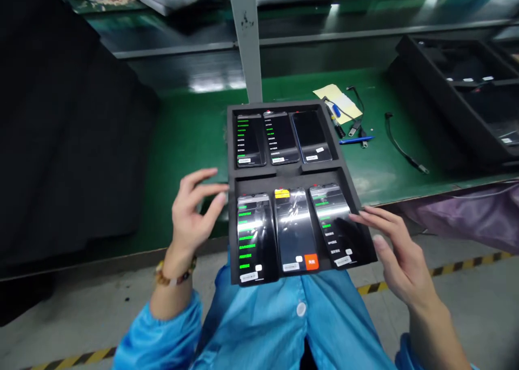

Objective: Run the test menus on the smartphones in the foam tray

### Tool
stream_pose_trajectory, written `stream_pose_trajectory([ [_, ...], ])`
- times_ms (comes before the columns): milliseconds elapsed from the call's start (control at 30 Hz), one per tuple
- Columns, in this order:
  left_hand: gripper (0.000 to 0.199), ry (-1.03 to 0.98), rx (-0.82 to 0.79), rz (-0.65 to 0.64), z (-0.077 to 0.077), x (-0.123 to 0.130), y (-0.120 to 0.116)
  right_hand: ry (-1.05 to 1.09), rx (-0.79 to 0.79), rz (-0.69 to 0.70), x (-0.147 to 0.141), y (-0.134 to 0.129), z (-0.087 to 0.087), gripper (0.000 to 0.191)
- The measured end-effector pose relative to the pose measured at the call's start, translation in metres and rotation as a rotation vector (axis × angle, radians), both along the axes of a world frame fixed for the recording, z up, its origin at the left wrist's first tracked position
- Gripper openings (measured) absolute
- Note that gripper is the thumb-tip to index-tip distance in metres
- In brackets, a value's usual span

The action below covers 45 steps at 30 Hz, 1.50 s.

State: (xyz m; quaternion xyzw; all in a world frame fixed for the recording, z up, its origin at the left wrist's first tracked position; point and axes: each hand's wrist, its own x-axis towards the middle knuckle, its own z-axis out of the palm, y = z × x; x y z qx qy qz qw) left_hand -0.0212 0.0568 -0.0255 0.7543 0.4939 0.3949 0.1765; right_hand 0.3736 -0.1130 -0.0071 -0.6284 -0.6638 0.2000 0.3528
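Note:
A black foam tray (284, 176) juts over the front edge of the green bench, above my lap. Several smartphones lie in its two rows. Green and white text lines show on some screens, such as the front left phone (265, 245). The front middle phone (295, 224) has a yellow label at its top and an orange-red patch low down. The back right phone (308, 134) has a dark screen. My left hand (197, 207) is open at the tray's left side, fingertips close to its wall. Open too, my right hand (395, 248) has its fingertips at the tray's right wall.
Right of the tray lie a yellow paper (336, 102), a blue pen (357, 140) and short black cables (403, 148). More black trays (438, 116) stand stacked at right. A grey post (246, 40) rises behind; dark cloth (60, 132) hangs at left.

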Motion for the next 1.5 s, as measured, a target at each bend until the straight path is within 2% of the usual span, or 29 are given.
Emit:
stream_pose_trajectory([
  [67, 0.018, 0.005, 0.013, -0.041, -0.001, -0.005, -0.036, 0.016, 0.015, 0.074, 0.009, 0.0, -0.005, 0.046],
  [133, 0.021, 0.06, 0.007, -0.074, -0.002, -0.007, -0.062, 0.013, 0.022, 0.143, 0.018, 0.002, -0.009, 0.046],
  [233, 0.026, 0.131, -0.032, -0.122, -0.001, -0.004, -0.08, -0.016, 0.0, 0.241, 0.029, 0.011, -0.014, 0.045],
  [533, 0.032, 0.244, -0.107, -0.077, 0.003, 0.01, -0.082, -0.07, -0.024, 0.324, 0.036, 0.044, -0.018, 0.047],
  [767, 0.035, 0.291, -0.16, -0.045, 0.006, 0.012, -0.08, -0.037, -0.024, 0.337, 0.036, 0.055, -0.02, 0.048],
  [1000, 0.036, 0.281, -0.128, -0.069, 0.013, 0.021, -0.082, 0.006, 0.031, 0.351, 0.038, 0.037, -0.016, 0.05],
  [1200, 0.038, 0.312, -0.116, -0.298, 0.029, 0.048, -0.082, 0.001, 0.053, 0.361, 0.04, 0.016, -0.014, 0.049],
  [1300, 0.041, 0.335, -0.103, -0.371, 0.034, 0.057, -0.08, -0.002, 0.065, 0.354, 0.039, 0.011, -0.012, 0.05],
  [1500, 0.04, 0.306, -0.103, -0.322, 0.032, 0.048, -0.079, -0.01, 0.107, 0.399, 0.036, 0.006, -0.011, 0.05],
])
